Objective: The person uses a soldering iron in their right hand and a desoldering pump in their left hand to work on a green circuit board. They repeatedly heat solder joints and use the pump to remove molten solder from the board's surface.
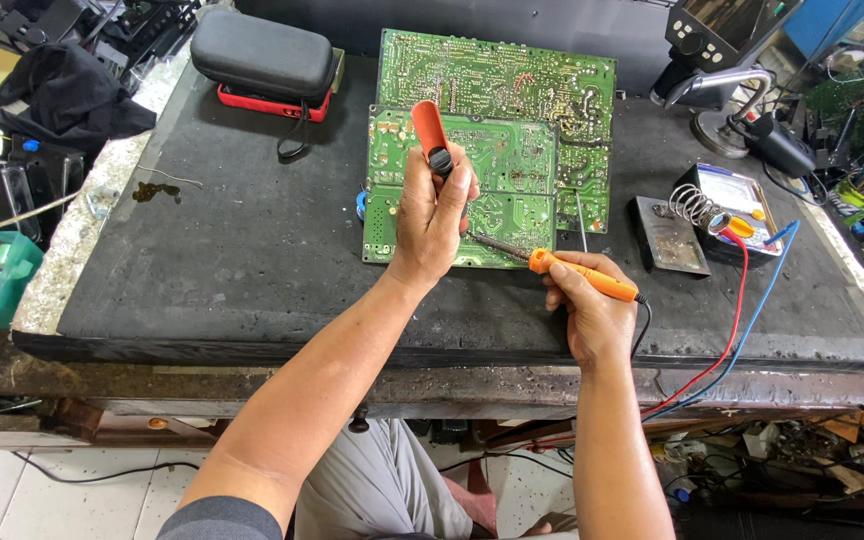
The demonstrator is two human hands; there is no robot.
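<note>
You were mid-way through desoldering a joint: your left hand [435,215] was clenched around the orange solder sucker [431,135], held upright over the nearer green circuit board [497,165], while your right hand [592,310] grasped the orange-handled soldering iron [582,275], its tip at the board's near edge. The next move likely called for bringing the sucker's nozzle beside the heated joint. The board lay solder-side up, mid-table, overlapping a larger green board [552,80] behind it.
</note>
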